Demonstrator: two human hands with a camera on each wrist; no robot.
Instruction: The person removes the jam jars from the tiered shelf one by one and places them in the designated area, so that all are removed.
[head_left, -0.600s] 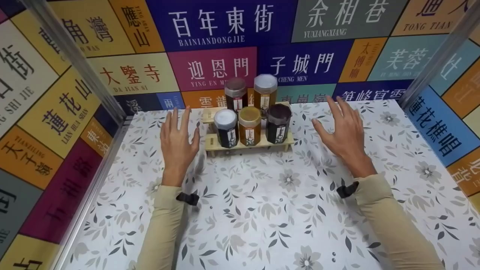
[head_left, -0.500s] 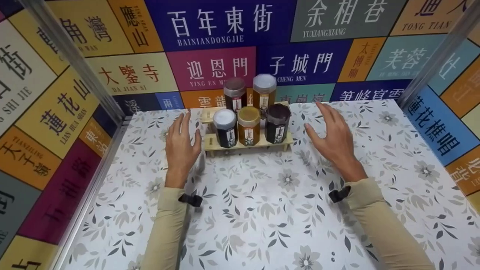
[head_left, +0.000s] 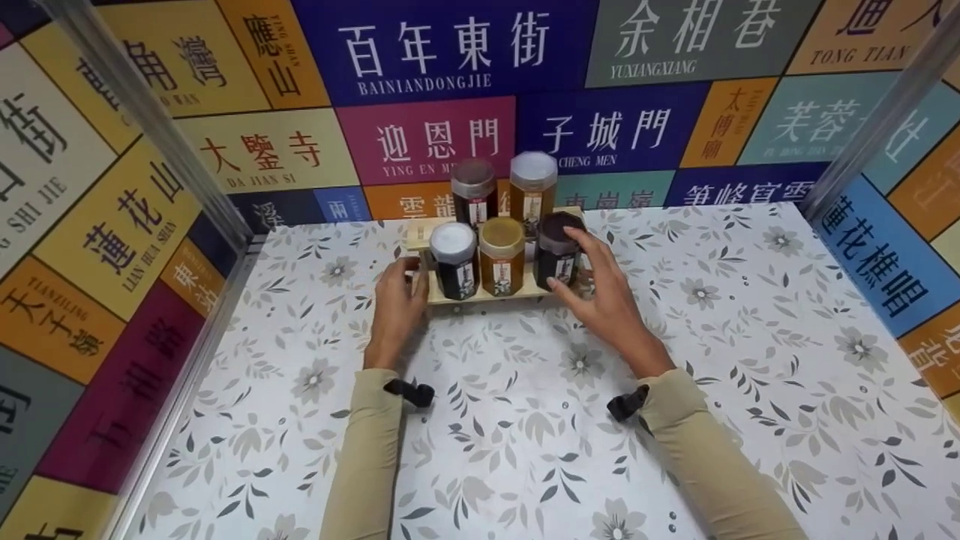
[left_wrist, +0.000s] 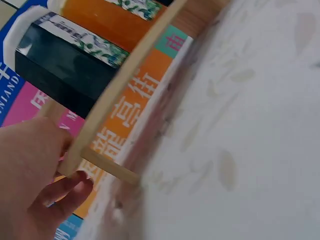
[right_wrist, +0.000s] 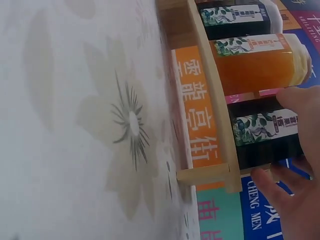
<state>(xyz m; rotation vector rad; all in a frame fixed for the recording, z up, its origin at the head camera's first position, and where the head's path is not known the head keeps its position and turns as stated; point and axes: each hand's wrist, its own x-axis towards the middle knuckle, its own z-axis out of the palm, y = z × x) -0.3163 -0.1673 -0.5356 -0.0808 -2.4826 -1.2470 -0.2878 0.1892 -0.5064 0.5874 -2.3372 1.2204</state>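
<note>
A small two-step wooden rack (head_left: 529, 288) carries several lidded, many-sided jars. My left hand (head_left: 397, 306) grips the rack's left end; in the left wrist view, fingers curl about the end of its front plank (left_wrist: 111, 98). With thumb and fingers, my right hand (head_left: 613, 306) holds the dark jar (head_left: 553, 264) at the right of the front step. The right wrist view shows that jar's label (right_wrist: 267, 126) facing outward. Beside it on the front step stand an amber jar (head_left: 501, 271) and a dark jar with a white lid (head_left: 457, 276).
On the back step are a dark red jar (head_left: 472, 196) and a white-lidded amber jar (head_left: 533, 193). A wall of coloured sign panels (head_left: 442, 60) rises close behind the rack. Flower-patterned cloth (head_left: 517, 420) covers the table, with metal posts (head_left: 142, 105) at its back corners.
Both hands have moved inward from either side of the rack. The left has taken hold of the rack's left end, the right the dark jar at the front right.
</note>
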